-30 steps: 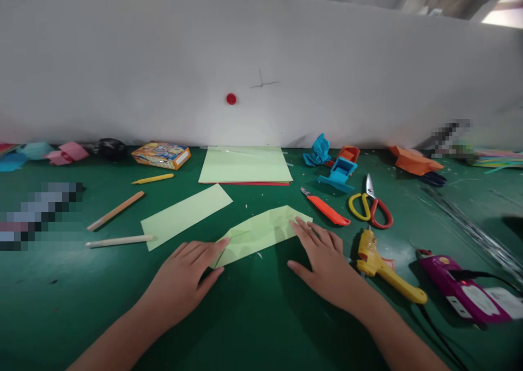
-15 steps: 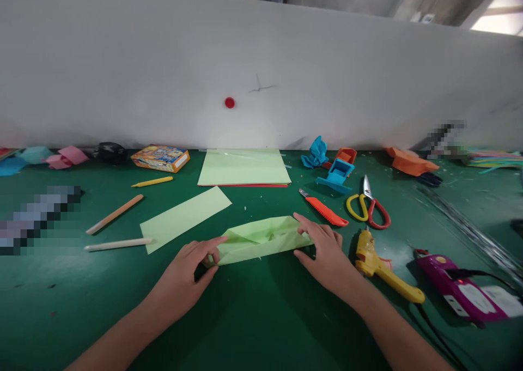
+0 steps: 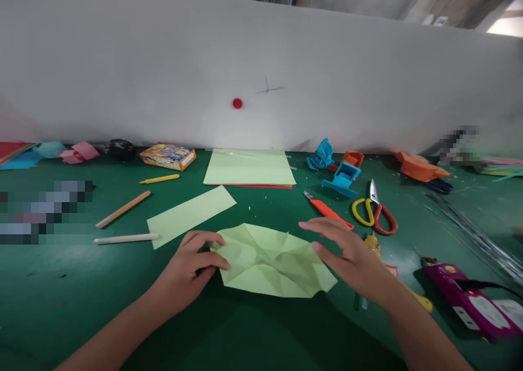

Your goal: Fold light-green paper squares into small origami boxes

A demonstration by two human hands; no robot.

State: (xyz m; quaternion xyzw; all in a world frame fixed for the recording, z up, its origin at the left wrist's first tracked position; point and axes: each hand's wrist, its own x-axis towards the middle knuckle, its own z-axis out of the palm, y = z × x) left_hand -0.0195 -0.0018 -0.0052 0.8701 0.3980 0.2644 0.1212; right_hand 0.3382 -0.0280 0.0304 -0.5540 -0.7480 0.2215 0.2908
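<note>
A creased sheet of light green paper (image 3: 273,259) lies spread out in front of me, its folds running in toward the middle. My left hand (image 3: 196,262) grips its left edge, fingers bent over the paper and the thumb tucked low. Over the right edge hovers my right hand (image 3: 347,256), open, with thumb and fingers apart. Beyond the left hand is a flat light green paper strip (image 3: 192,216), and a pale stick (image 3: 126,239) overlaps its left end.
An orange cutter knife (image 3: 329,210), scissors (image 3: 373,207) and a partly hidden yellow glue gun (image 3: 372,244) lie right. A purple power strip (image 3: 469,300) sits farther right. Stacked green sheets (image 3: 249,166), a small box (image 3: 168,156) and blue folded paper (image 3: 342,177) are at the back.
The green paper has gone from a narrow folded shape to a wide opened sheet. My right hand has let go and moved right; my left hand stays at the left edge.
</note>
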